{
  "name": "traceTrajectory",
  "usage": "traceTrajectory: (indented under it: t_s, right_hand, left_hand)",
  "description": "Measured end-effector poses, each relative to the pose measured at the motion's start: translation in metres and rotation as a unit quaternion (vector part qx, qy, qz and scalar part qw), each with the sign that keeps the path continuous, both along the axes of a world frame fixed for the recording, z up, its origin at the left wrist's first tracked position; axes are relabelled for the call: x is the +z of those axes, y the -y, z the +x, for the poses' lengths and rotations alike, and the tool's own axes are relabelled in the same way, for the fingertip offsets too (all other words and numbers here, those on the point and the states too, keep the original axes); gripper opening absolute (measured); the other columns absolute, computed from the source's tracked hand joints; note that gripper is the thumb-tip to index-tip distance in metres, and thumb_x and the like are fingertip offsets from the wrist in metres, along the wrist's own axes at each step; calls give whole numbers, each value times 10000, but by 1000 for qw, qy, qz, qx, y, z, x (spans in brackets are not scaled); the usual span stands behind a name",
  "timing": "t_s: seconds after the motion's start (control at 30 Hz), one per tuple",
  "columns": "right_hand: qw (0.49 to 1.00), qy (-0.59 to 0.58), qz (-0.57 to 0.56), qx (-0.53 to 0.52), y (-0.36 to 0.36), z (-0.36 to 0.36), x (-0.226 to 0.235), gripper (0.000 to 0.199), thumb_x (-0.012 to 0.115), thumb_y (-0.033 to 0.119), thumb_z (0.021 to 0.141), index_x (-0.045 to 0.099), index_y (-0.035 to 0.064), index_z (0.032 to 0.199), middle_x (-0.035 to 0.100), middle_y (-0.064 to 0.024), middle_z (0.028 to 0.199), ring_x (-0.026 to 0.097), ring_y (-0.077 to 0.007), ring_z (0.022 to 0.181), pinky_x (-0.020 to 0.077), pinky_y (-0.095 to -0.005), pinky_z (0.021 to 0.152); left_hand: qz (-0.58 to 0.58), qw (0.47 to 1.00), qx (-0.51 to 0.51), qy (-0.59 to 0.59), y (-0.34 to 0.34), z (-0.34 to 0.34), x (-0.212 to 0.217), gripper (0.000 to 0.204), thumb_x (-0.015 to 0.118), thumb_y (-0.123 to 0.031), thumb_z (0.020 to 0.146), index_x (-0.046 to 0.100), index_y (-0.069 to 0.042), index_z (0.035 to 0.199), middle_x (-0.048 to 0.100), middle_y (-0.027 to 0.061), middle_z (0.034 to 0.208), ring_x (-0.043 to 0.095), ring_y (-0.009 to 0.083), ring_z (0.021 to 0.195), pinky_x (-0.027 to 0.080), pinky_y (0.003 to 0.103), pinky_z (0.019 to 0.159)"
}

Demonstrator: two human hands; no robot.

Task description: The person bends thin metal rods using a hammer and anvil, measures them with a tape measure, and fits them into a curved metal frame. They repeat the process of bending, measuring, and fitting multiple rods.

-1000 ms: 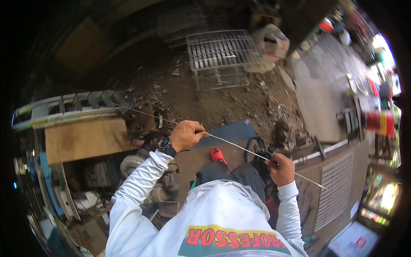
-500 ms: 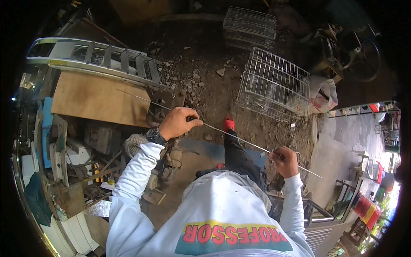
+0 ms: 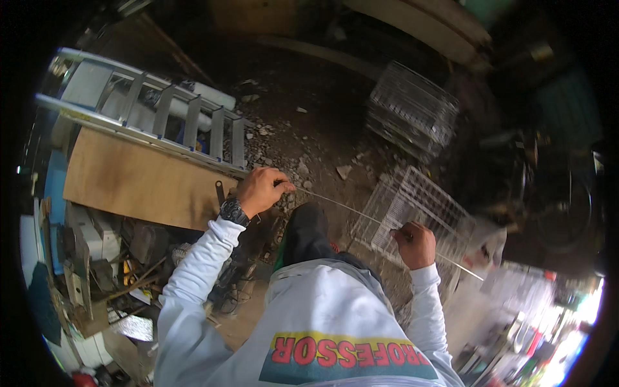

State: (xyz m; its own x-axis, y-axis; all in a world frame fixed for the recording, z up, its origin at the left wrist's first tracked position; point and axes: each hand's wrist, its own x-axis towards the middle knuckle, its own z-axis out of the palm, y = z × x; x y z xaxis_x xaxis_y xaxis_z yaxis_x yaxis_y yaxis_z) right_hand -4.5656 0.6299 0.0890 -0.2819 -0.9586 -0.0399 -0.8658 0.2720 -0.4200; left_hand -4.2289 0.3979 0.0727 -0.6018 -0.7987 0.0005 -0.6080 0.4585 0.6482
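Observation:
A long, thin metal rod [image 3: 342,206] runs slantwise in front of my body, its right end lower in the picture. My left hand [image 3: 261,191] pinches it between thumb and fingers, near the lower edge of a ladder. Over to the right, my right hand [image 3: 416,245] is closed around the same rod, and a pale length of it sticks out past the wrist. Behind the rod's middle lies a wire cage [image 3: 412,206] on the ground. The rod's far left part is hard to make out against my hand and the clutter.
An aluminium ladder [image 3: 193,122] lies at the left above a plywood board [image 3: 135,177]. Stacked wire cages [image 3: 412,106] stand farther off. Loose stones [image 3: 344,171] dot the dirt floor. A whitish bag [image 3: 493,245] sits beside the nearer cage. Scrap wood and tools crowd the lower left.
My view has shifted and turned, and my legs have moved. The cages now appear lower and farther right. Both hands keep hold of the rod, slightly closer together.

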Motion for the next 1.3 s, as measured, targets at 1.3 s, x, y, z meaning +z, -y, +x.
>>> traceTrajectory:
  t_s: [1.3]
  right_hand:
    - [751, 518, 341, 227, 1670, 328, -73, 265, 692, 297, 996, 726, 41, 1054, 688, -24, 787, 593, -111, 608, 463, -261, 552]
  left_hand:
    - [290, 643, 404, -582, 1453, 220, -245, 178, 681, -184, 1016, 701, -31, 1105, 710, 42, 993, 657, 167, 819, 515, 313, 695]
